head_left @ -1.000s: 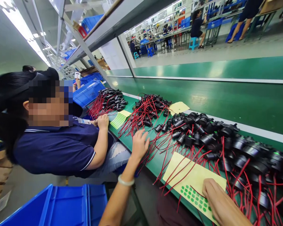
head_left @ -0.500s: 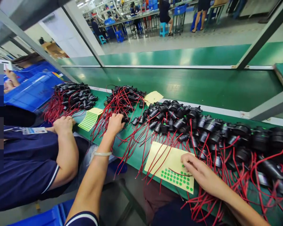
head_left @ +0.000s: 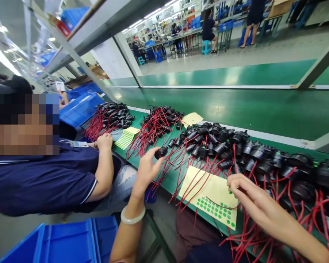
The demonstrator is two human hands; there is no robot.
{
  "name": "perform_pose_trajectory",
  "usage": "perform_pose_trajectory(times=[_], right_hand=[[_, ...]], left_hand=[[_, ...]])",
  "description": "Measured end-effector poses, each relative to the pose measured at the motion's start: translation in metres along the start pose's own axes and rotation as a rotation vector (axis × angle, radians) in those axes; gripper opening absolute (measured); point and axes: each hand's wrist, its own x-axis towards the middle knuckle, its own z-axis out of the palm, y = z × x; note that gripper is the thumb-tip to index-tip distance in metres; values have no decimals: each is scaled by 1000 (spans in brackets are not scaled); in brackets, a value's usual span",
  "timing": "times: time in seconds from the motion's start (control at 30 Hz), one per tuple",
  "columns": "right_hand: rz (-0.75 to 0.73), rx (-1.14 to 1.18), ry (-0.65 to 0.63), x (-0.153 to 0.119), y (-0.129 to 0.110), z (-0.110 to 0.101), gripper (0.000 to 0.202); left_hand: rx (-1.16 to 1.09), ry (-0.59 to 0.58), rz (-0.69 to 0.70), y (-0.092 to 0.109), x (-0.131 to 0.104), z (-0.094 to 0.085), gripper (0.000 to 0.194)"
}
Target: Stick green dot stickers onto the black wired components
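Observation:
My left hand (head_left: 148,171) grips a small black cylindrical part (head_left: 161,152) between thumb and fingers, raised over the bench's front edge. My right hand (head_left: 245,190) is closed in a pinch above the right side of a pale yellow sticker sheet (head_left: 193,182). A green dot sticker (head_left: 230,192) shows at its fingertips. Rows of green dots cover the lower right of the sheet, and red wires lie across it. Behind the sheet lies a long heap of black parts (head_left: 208,146) with red wires hanging toward me.
A co-worker in a dark blue shirt (head_left: 57,179) sits to my left, one hand (head_left: 104,141) near another dotted sheet (head_left: 126,138). Two more heaps of wired parts (head_left: 164,117) lie leftward. Blue bins (head_left: 68,237) stand below left. Metal posts (head_left: 127,60) rise behind the bench.
My left hand has lifted a black part from the middle heap and brought it toward me. The right hand stays pinched near the sheet. The view has swung left.

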Motion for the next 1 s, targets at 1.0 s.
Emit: perform_pose_trajectory(times=[1.0], right_hand=[[-318, -206, 238, -6, -87, 15, 15]], left_hand=[[-1761, -352, -343, 125, -99, 15, 33]])
